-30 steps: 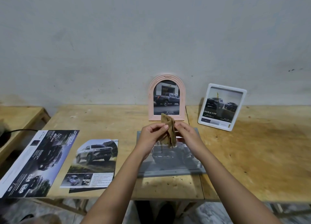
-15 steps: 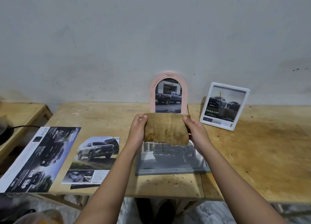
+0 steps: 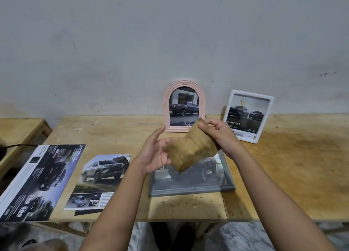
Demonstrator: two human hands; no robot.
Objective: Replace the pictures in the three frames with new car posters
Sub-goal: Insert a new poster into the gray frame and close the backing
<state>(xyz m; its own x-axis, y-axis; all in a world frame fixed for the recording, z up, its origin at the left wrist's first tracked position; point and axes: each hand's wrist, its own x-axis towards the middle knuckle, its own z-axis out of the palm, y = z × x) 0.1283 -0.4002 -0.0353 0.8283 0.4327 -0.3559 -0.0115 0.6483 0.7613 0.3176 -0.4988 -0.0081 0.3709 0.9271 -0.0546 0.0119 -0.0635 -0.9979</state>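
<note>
Head view: right hand pinches the brown cloth, left hand with grip spread (wiping step, likely); next, lower it onto grey frame.

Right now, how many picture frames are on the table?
3: pink arched frame upright at the wall, white frame leaning right of it, grey frame flat in front. None seem hidden.

A pale grey plaster wall, scuffed and carrying a few small dark marks, rises behind a light wooden bench. A darker brown stain spreads over the bench's right part, and small crumbs lie near its front edge. A lower wooden side bench stands at the left, with a black cable lying across it. Below is a grey marbled floor.
</note>
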